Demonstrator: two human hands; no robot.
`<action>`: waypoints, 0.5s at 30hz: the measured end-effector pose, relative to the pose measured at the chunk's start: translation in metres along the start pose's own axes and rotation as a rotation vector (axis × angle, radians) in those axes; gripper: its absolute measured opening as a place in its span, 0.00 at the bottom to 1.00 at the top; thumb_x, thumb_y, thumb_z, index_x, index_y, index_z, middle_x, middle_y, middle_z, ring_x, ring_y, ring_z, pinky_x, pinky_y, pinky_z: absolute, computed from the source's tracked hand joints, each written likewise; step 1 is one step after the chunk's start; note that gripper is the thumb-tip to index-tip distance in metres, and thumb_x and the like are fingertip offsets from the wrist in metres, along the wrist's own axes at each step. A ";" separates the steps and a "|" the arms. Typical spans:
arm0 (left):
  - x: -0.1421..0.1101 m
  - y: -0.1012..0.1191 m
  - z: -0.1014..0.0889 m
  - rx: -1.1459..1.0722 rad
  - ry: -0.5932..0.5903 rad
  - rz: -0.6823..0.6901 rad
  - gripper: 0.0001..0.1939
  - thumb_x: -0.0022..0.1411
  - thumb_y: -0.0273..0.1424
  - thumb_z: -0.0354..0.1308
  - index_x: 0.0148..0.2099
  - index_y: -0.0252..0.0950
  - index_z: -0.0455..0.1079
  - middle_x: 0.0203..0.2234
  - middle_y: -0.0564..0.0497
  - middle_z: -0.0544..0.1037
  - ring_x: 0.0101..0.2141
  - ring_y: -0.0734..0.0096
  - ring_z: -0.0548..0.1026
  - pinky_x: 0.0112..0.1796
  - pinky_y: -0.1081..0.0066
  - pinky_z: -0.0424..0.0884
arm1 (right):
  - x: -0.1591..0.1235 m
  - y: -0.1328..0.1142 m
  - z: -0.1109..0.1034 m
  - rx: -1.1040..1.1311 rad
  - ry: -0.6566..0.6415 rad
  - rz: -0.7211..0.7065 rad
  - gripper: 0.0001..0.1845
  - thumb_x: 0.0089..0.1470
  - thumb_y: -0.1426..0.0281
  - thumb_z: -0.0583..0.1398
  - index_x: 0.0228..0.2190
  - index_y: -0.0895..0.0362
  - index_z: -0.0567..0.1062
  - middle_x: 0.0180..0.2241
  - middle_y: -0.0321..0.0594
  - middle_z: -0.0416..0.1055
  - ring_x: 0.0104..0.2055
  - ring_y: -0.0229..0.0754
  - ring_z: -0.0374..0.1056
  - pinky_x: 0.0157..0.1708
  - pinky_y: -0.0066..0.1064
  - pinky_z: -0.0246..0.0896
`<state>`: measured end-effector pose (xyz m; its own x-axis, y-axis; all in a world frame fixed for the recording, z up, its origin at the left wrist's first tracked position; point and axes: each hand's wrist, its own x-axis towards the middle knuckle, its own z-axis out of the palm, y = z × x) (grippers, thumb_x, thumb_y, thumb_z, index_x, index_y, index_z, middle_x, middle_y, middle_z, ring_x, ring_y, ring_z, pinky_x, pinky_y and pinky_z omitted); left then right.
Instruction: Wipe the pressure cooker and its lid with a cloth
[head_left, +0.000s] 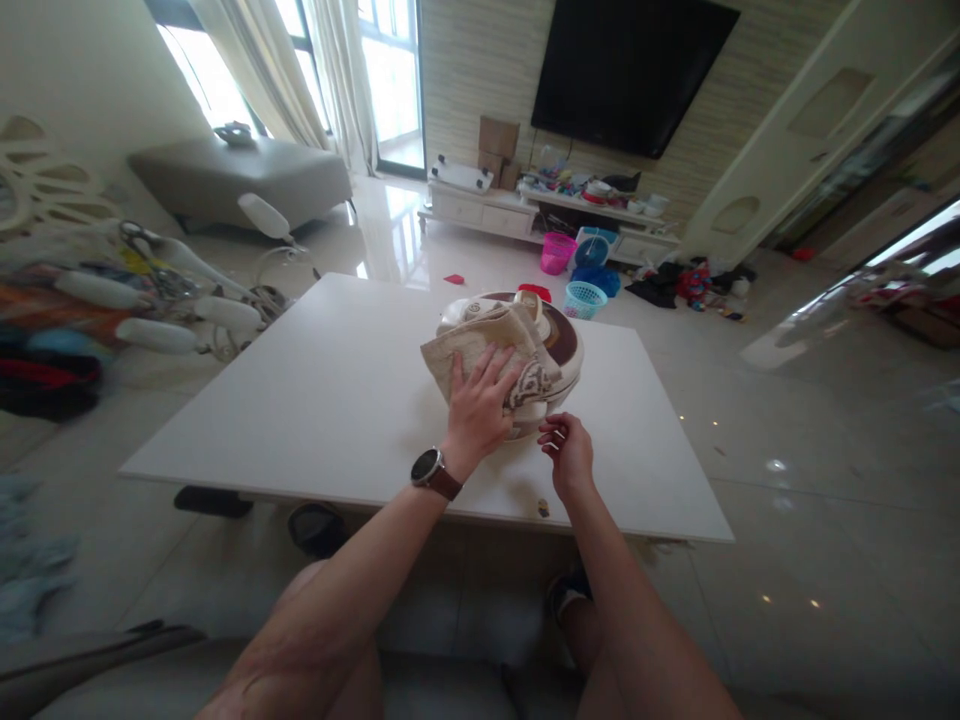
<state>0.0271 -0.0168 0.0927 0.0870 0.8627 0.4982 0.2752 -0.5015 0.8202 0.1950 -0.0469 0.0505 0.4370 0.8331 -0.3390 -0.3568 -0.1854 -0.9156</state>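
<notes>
A round white and brown rice cooker (559,350) stands on the white table (337,400). A beige patterned cloth (465,345) lies draped over its lid. My left hand (480,405), with a watch on the wrist, presses flat on the cloth, fingers spread. My right hand (568,452) hovers at the cooker's near side, fingers curled with nothing visible in them.
A small dark crumb-like item (543,509) lies near the table's front edge. A drying rack (150,300) with clothes stands at the left. Pink and blue baskets (574,270) sit on the floor beyond, before a TV stand (525,215). A grey sofa (240,180) is at the back left.
</notes>
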 end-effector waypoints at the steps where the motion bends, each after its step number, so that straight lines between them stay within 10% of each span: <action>1: 0.002 -0.004 -0.001 0.024 0.030 -0.008 0.32 0.52 0.21 0.65 0.59 0.47 0.79 0.67 0.50 0.73 0.73 0.46 0.57 0.72 0.47 0.25 | -0.001 -0.001 -0.001 0.003 0.007 0.002 0.09 0.47 0.61 0.61 0.24 0.54 0.75 0.22 0.34 0.75 0.20 0.34 0.66 0.19 0.24 0.56; 7: 0.005 -0.034 -0.005 0.136 0.211 0.006 0.34 0.59 0.24 0.60 0.67 0.43 0.72 0.70 0.47 0.68 0.74 0.50 0.53 0.74 0.49 0.35 | -0.004 -0.006 -0.004 0.010 0.016 -0.004 0.09 0.46 0.63 0.61 0.24 0.55 0.75 0.21 0.35 0.75 0.20 0.34 0.66 0.19 0.24 0.56; 15: -0.016 -0.021 0.001 0.447 -0.089 0.160 0.32 0.64 0.26 0.58 0.70 0.44 0.68 0.71 0.48 0.66 0.75 0.51 0.53 0.73 0.44 0.29 | 0.000 -0.002 -0.001 -0.004 0.011 -0.005 0.09 0.45 0.62 0.60 0.24 0.55 0.74 0.21 0.33 0.75 0.19 0.33 0.66 0.19 0.24 0.55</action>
<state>0.0208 -0.0199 0.0672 0.2379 0.7888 0.5668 0.6345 -0.5680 0.5241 0.1969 -0.0474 0.0524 0.4482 0.8282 -0.3365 -0.3514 -0.1829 -0.9182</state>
